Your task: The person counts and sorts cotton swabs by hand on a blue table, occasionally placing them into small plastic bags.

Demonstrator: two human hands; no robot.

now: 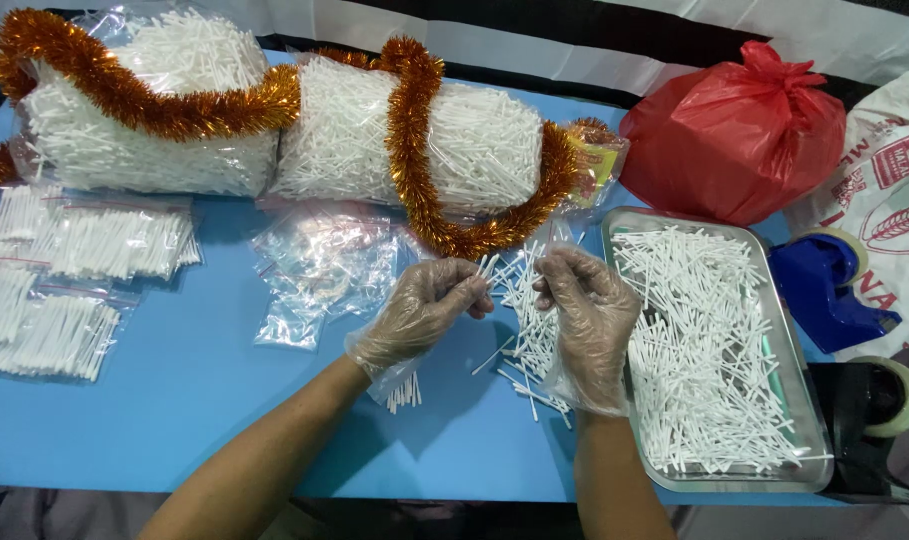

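My left hand (421,308), in a clear plastic glove, is closed around a small bunch of white sticks (404,392), whose ends stick out below the palm and above the fingers. My right hand (586,318), also gloved, hovers with its fingertips pinched at the tips of those sticks, above a loose pile of white sticks (527,330) on the blue table (204,400). Right of that hand a metal tray (814,440) holds many more white sticks.
Two big clear bags of white sticks (474,140) wrapped in orange tinsel (414,130) lie at the back. Small filled bags (64,290) sit at left, empty clear bags (319,265) in the middle. A red plastic bag (739,130) and tape dispensers (829,285) stand at right.
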